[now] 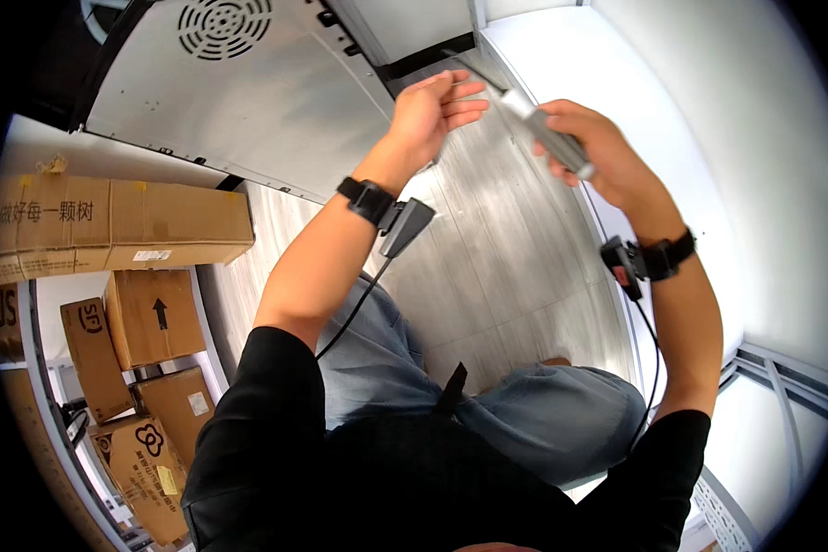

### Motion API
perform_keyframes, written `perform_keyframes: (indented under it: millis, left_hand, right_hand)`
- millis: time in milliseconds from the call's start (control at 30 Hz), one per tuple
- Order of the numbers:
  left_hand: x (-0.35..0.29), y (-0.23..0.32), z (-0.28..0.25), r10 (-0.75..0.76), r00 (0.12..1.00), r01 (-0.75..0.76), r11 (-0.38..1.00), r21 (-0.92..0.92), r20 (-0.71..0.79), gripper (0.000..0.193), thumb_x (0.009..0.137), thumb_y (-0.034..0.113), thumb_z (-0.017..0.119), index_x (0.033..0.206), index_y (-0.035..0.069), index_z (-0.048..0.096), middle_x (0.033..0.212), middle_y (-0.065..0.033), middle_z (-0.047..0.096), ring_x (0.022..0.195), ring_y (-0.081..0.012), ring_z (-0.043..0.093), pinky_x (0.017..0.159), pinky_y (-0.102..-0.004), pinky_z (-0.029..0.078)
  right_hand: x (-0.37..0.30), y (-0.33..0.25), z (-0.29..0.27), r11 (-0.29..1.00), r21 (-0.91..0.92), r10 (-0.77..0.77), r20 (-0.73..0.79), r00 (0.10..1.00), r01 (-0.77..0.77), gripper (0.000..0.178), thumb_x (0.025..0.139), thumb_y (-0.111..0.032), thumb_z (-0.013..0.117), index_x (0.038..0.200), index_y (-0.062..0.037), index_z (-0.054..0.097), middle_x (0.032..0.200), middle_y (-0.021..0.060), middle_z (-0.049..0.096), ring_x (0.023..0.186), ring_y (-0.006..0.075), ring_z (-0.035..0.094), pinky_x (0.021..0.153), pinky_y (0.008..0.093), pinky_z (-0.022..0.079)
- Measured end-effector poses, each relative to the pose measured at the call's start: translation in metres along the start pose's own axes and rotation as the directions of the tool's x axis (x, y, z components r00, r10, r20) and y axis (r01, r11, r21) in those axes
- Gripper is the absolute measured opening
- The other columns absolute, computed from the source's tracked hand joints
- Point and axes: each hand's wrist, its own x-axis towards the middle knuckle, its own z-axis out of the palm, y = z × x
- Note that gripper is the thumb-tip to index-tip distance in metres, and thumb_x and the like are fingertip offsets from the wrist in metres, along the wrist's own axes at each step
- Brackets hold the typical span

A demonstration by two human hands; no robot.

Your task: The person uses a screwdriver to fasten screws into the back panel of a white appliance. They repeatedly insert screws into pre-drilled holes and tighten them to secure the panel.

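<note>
Grey tool (pixel 561 142) in the right hand (pixel 603 152), above the floor (pixel 497 267).
Its long axis slants, shaft (pixel 477 72) pointing forward and left; right fingers (pixel 572 114) clamp it; the left hand (pixel 423 112), fingers slightly apart, is near the shaft.

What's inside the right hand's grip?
The right hand holds a grey-and-white tool with a slim dark shaft. The hand covers part of the tool, so the surface against the palm can't be seen.

The panel (pixel 248 110) looks smooth metal, the long box (pixel 170 216) matt cardboard, the trousers (pixel 543 419) denim.
</note>
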Motion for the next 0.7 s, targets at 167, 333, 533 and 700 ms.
perform_keyframes:
  millis: [167,333,533,700]
  left_hand:
    - [-0.005,0.015,-0.060,0.003,0.998,-0.011,0.991,-0.130,-0.062,0.035,0.101,0.021,0.032,0.120,-0.003,0.049,0.111,-0.0158,0.062,0.092,-0.0227,0.064,0.080,-0.0303,0.054]
    - [-0.003,0.019,-0.084,-0.028,0.992,0.024,0.999,-0.035,-0.125,0.032,0.100,0.019,0.035,0.123,0.000,0.048,0.105,-0.0147,0.064,0.086,-0.0207,0.065,0.073,-0.0270,0.054]
    - [0.004,0.022,-0.095,-0.007,0.988,0.015,0.999,0.051,-0.151,0.027,0.098,0.015,0.038,0.121,0.004,0.048,0.104,-0.0121,0.064,0.076,-0.0168,0.065,0.064,-0.0251,0.051]
    - [0.008,0.025,-0.106,0.023,0.988,-0.009,0.996,0.093,-0.154,0.025,0.097,0.015,0.040,0.119,0.005,0.049,0.104,-0.0107,0.064,0.073,-0.0147,0.064,0.061,-0.0243,0.048]
  right_hand:
    - [0.044,0.008,0.087,0.987,0.064,0.146,-0.007,0.989,-0.145,0.032,0.093,-0.020,0.045,0.118,-0.0016,0.048,0.082,0.0074,0.062,0.056,0.0115,0.056,0.043,0.0230,0.041]
    - [0.045,0.049,0.138,0.905,0.412,0.133,-0.049,0.990,-0.101,0.032,0.093,-0.020,0.043,0.121,-0.0027,0.045,0.085,0.0093,0.061,0.058,0.0139,0.056,0.047,0.0270,0.042]
    - [0.053,0.062,0.162,0.868,0.496,0.056,-0.094,0.994,-0.002,0.035,0.095,-0.018,0.041,0.125,-0.0012,0.040,0.085,0.0109,0.060,0.057,0.0160,0.055,0.047,0.0292,0.041]
    - [0.062,0.064,0.169,0.848,0.529,0.063,-0.078,0.995,-0.012,0.032,0.095,-0.018,0.041,0.123,-0.0013,0.041,0.084,0.0111,0.060,0.056,0.0162,0.055,0.046,0.0289,0.040]
